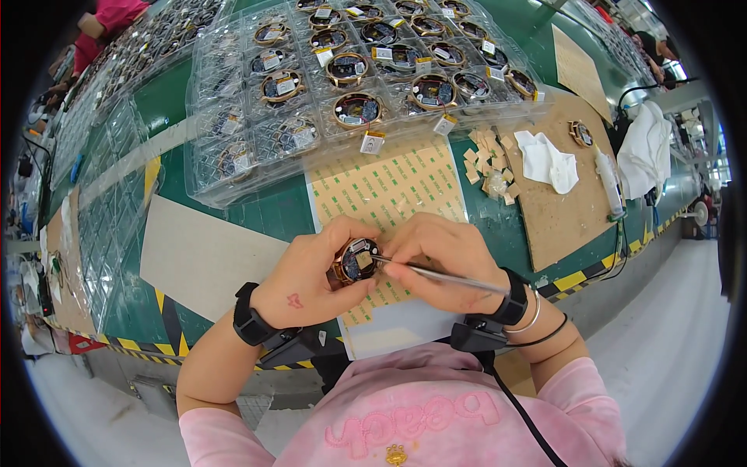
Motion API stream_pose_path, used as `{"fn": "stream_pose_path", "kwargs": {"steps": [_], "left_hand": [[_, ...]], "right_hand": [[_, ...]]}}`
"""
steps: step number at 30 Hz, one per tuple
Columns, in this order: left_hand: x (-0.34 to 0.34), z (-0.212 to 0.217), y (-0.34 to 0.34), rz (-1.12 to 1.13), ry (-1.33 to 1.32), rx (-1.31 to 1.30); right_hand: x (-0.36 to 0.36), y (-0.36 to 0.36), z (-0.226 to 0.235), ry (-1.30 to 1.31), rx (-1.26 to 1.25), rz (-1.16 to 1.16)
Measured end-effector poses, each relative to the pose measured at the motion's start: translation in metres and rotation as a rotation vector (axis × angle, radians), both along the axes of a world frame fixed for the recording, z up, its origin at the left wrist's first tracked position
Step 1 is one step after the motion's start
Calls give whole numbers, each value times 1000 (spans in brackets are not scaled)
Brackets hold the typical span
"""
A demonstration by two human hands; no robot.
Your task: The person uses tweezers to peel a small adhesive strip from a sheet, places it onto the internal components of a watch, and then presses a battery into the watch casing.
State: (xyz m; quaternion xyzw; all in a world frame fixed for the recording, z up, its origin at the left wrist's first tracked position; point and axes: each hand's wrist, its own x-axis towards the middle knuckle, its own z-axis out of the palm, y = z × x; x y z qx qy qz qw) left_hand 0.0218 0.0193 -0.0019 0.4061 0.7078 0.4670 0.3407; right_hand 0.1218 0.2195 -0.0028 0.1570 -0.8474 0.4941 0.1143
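Between thumb and fingers, my left hand (315, 272) grips a round gold-rimmed watch case (357, 260) with its dark circuit board facing up. A small tan square patch lies on the board inside it. My right hand (443, 257) is closed round slim metal tweezers (443, 275), whose tip reaches into the case near the patch. Beneath both hands is a sheet of tan adhesive patches on white backing (389, 187), printed in green, with its lower part bare white.
A clear plastic tray (233, 187) of similar watch cases stands beyond the sheet. Tan paper scraps (490, 163) lie right of it, beside a brown board (560, 226) bearing a white cloth (547, 159), another watch case (580, 133) and a white tube-shaped tool (610, 184). Card (206, 253) lies left.
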Motion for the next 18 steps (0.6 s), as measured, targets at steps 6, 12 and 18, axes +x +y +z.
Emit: {"fn": "stream_pose_path", "kwargs": {"steps": [6, 12, 18], "left_hand": [[0, 2, 0, 47, -62, 21], [0, 2, 1, 50, -65, 37], [-1, -1, -1, 52, -27, 17]], "right_hand": [[6, -5, 0, 113, 66, -68], [4, -5, -5, 152, 43, -71], [4, -10, -2, 105, 14, -110]]}}
